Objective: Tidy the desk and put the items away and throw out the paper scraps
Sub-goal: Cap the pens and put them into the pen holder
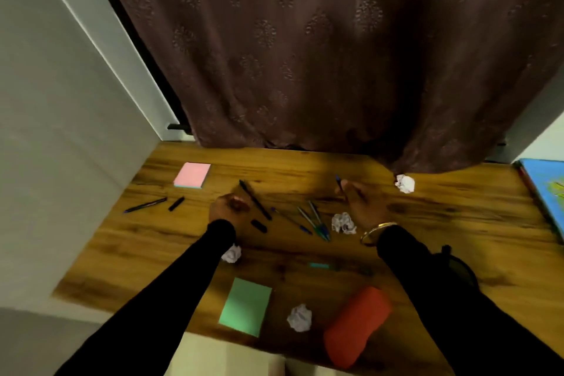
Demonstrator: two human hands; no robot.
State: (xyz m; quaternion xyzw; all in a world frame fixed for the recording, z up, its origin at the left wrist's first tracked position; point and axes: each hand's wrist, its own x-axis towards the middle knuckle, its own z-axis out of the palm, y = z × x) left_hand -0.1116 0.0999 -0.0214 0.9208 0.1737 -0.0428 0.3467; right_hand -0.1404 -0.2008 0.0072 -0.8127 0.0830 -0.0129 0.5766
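Observation:
On the wooden desk point(427, 210), my left hand point(229, 207) is closed around a black pen point(256, 201) that slants away from it. My right hand point(360, 204) holds a small blue pen point(338, 181) between thumb and fingers. Several loose pens point(314, 220) lie between my hands, with a black cap point(259, 226) beside them. Another pen point(145, 205) and a cap point(176, 204) lie at the left. Crumpled paper balls sit at the back right point(405, 183), the middle point(344, 223), under my left wrist point(232, 253) and near the front point(299, 317).
A pink note pad point(192, 174) lies at the back left, a green pad point(245, 307) near the front edge, a red pouch point(357, 323) to its right. A blue book point(546, 189) sits at the right edge. A brown curtain point(335, 55) hangs behind the desk.

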